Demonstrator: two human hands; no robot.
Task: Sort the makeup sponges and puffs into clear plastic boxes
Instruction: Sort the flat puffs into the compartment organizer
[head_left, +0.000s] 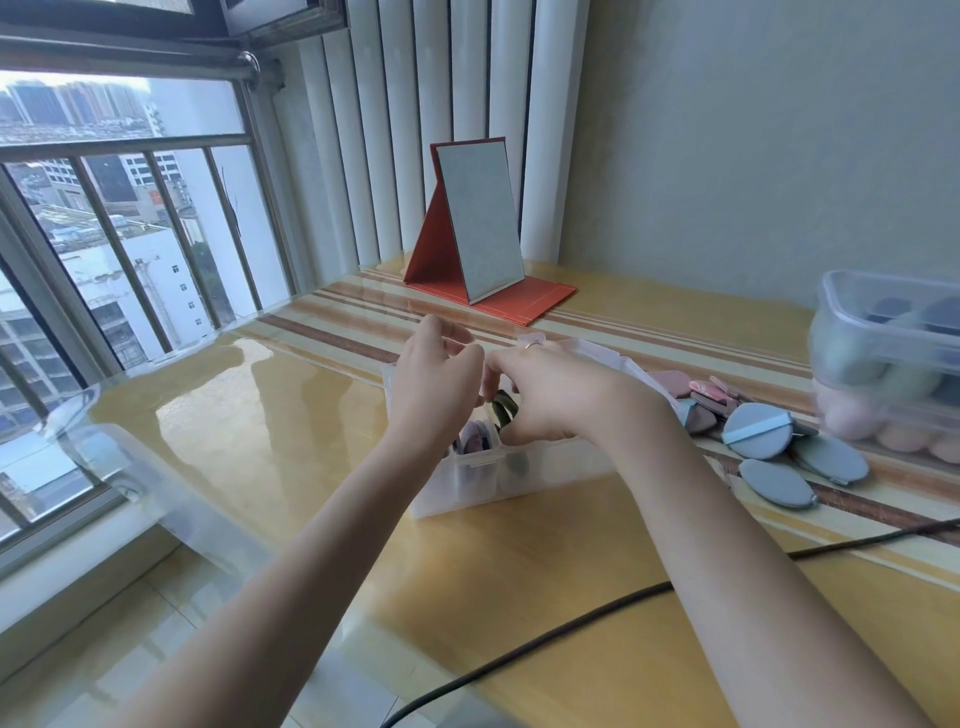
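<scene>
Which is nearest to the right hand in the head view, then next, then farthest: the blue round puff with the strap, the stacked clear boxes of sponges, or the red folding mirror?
From the right hand:
1. Blue round puff, to its right on the table.
2. Red folding mirror, behind it by the wall.
3. Stacked clear boxes, far right edge.

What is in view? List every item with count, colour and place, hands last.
box: one, clear, table centre, puffs inside
stacked boxes: two, clear, far right, dark sponges above, pink below
round puffs: three or so, grey-blue, right of the centre box
small puffs: several, pink and grey, behind the round ones
mirror: one, red stand, back of table
cable: one, black, front of table
table: one, yellow, striped
left hand: over the box
right hand: pinches a dark puff
</scene>
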